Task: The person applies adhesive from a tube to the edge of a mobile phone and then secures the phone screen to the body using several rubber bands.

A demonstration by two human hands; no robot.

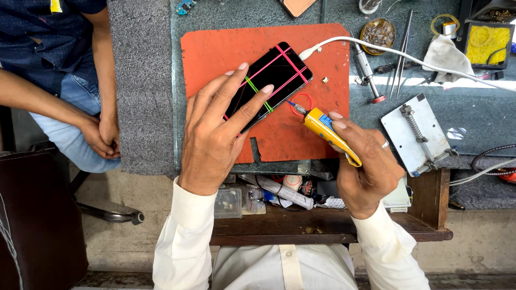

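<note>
The phone (267, 84) lies on the orange mat (215, 48), its long axis running diagonally from lower left to upper right, bound with pink and green rubber bands. The left hand (215, 129) rests on its lower half, fingers spread flat and pressing, gripping nothing. The right hand (365, 161) is closed around a yellow glue tube (325, 129), nozzle aimed at the phone's lower right edge, just beside it. The left hand is nearer
</note>
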